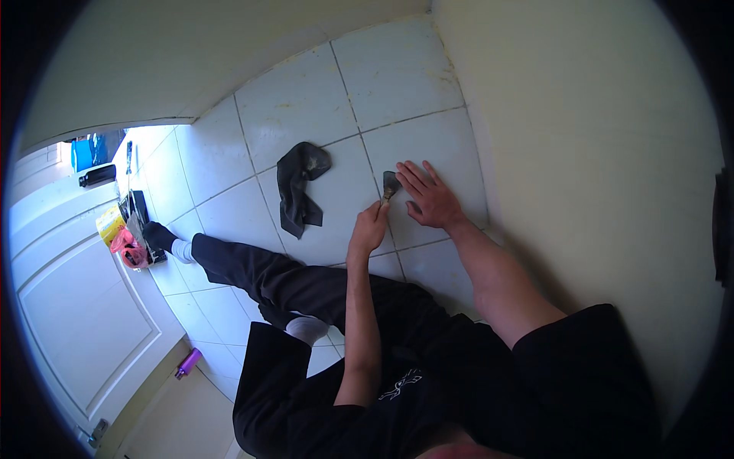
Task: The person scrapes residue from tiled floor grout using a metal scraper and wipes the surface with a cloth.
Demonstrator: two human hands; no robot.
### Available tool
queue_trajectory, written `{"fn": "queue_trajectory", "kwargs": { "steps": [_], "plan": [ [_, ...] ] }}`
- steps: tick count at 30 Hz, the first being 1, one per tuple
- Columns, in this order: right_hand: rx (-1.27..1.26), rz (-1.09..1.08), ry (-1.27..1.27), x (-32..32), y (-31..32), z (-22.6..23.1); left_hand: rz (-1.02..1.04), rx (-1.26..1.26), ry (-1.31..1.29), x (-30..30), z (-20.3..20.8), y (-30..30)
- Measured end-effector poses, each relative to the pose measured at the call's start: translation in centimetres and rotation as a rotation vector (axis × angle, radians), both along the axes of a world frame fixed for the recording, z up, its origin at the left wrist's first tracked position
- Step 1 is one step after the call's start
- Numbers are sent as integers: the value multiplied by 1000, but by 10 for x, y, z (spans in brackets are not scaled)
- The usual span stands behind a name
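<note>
Here's the left hand (371, 229), fingers wrapped snugly round the handle of a scraper (389, 190), which sits on the tiled floor (310, 76) near its right edge, below the wall (596, 153). The right hand (436, 205) lies palm down just beside it, fingers slightly apart, gripping nothing I can see; whether those fingertips touch the blade, I can't tell. Careful there! I'd slide them well clear of the edge and press from behind it. Keep the blade low and flat, I'd say, with short, even strokes, easing off at the grout line (367, 157). A dark cloth (290, 191) lies crumpled to the left, handy for wiping. Yellowish smears (443, 74) mark the floor's far right corner.
</note>
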State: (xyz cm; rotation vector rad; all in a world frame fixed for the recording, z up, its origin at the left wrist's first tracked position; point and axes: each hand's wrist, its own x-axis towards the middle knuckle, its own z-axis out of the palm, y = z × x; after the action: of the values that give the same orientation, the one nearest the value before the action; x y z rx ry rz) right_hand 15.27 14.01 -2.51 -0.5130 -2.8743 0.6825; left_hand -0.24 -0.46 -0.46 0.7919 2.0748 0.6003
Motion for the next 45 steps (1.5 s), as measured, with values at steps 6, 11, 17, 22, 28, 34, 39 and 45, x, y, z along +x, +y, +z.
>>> {"fn": "queue_trajectory", "kwargs": {
  "steps": [6,11,17,22,28,34,39,45],
  "plan": [
    [-3,1,3,1,1,0,20,-1,-24,-3,4,1],
    [13,6,-4,3,2,0,-3,-49,-109,-4,7,2],
    [14,1,-13,5,2,1,-2,-11,-71,2,0,2],
    [8,7,-8,4,1,1,65,-40,-57,11,-1,1],
    [4,6,-16,6,1,0,111,-22,1,10,1,5],
    [21,12,-41,8,3,2,277,-21,38,-9,-6,30],
    [28,6,-52,8,5,7,321,-31,41,-33,-15,70],
    [17,2,-50,9,5,6,517,23,-93,0,-13,70]
  ]
}}
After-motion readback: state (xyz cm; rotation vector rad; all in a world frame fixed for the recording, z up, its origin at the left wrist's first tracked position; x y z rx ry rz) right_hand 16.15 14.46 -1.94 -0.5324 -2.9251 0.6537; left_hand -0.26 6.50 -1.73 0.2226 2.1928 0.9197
